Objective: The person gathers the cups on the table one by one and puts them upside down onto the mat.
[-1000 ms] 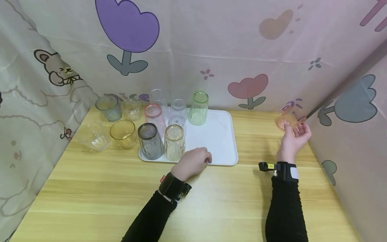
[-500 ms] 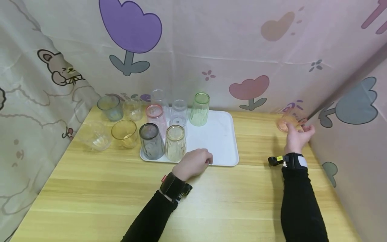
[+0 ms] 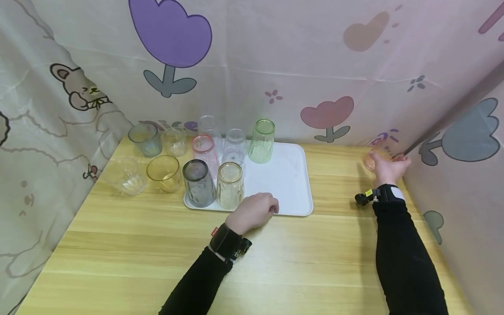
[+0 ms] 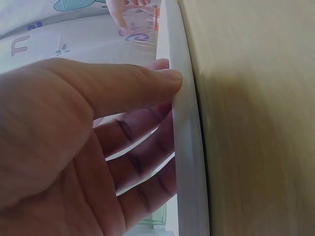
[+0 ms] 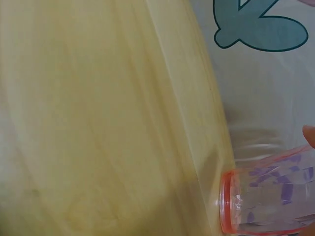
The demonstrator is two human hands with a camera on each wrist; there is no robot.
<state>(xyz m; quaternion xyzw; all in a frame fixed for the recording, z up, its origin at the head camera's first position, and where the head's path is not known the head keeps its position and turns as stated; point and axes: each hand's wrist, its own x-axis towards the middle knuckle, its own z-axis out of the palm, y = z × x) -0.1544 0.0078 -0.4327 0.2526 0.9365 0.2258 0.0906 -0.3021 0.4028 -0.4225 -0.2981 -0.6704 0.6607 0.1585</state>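
Yellowish wood tabletop (image 3: 299, 262), flower-printed cloth (image 3: 252, 52) behind

Your left hand (image 4: 64, 132) grips the rim of the white tray (image 4: 189, 162) lying on the bench (image 4: 261, 123); in the background, your right hand (image 4: 116, 11) holds an orange-edged glass (image 4: 141, 20).
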